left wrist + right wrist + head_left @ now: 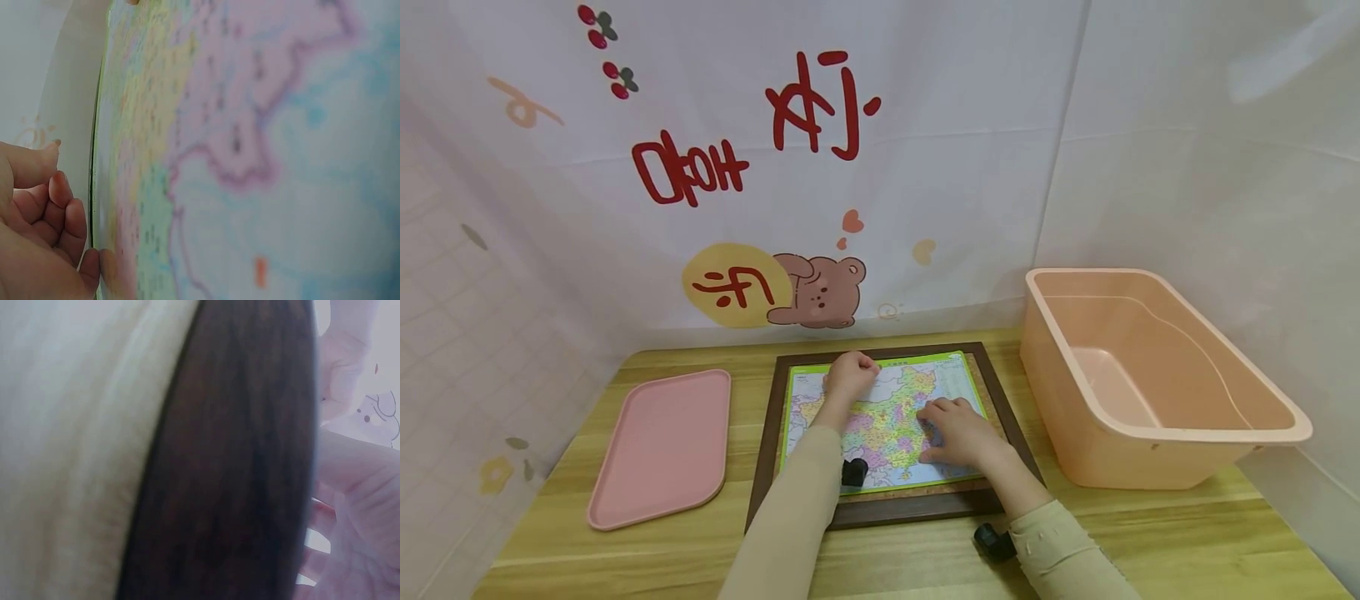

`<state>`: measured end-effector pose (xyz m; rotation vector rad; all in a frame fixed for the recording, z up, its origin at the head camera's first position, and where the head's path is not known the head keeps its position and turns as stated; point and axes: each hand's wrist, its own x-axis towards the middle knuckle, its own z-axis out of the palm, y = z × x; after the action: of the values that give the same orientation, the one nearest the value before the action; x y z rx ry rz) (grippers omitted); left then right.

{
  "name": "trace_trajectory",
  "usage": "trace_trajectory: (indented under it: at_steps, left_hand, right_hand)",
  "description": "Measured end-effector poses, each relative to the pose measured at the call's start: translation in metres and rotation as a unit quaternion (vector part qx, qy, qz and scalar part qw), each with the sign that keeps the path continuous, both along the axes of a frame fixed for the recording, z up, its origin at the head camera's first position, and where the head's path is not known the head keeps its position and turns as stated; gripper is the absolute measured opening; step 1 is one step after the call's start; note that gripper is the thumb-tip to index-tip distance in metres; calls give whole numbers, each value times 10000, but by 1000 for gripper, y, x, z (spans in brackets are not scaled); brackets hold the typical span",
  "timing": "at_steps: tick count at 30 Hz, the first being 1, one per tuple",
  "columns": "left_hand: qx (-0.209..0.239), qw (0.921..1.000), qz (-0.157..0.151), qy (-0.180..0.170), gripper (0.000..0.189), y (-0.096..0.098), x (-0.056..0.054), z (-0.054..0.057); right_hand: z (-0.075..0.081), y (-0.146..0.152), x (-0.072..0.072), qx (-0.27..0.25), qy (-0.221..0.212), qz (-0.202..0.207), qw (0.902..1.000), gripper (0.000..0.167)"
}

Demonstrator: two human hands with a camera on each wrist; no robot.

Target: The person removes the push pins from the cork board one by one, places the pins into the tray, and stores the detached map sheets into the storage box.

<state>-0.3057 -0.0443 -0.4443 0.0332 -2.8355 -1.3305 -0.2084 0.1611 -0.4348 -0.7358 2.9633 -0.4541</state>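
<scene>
A laminated map (880,433) with a green border lies over a cork board (917,497) in a dark brown wooden frame (925,510). Near the map's top edge is my left hand (853,375), its fingers curled in the head view. The left wrist view shows that hand's (47,219) thumb near the bent index finger, with nothing visible between them; its little finger is at the map's edge. My right hand (958,429) rests on the map's right part with fingers spread. In the right wrist view the frame's dark side (237,450) partly covers that hand.
A pink tray (662,450) lies on the wooden table (557,517) to the left. A deep peach-coloured tub (1060,400) stands at the right, close beside the frame. White printed cloth (955,192) hangs behind the table. Black wrist cameras (994,542) sit at both wrists.
</scene>
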Motion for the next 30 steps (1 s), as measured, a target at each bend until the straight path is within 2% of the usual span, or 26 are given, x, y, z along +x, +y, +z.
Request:
trace_trajectory:
  at_steps: [7, 16, 30]
  left_hand:
    - [179, 9998, -66, -62, 11, -3, 4, 2]
    - [233, 9996, -133, 27, 10, -6, 8, 4]
    - [471, 9983, -322, 129, 10, -12, 22, 17]
  right_hand:
    - [-2, 1, 0, 12, 25, 17, 10000, 60]
    - [-2, 0, 0, 34, 47, -24, 10000, 59]
    - [-2, 1, 0, -13, 13, -51, 10000, 59]
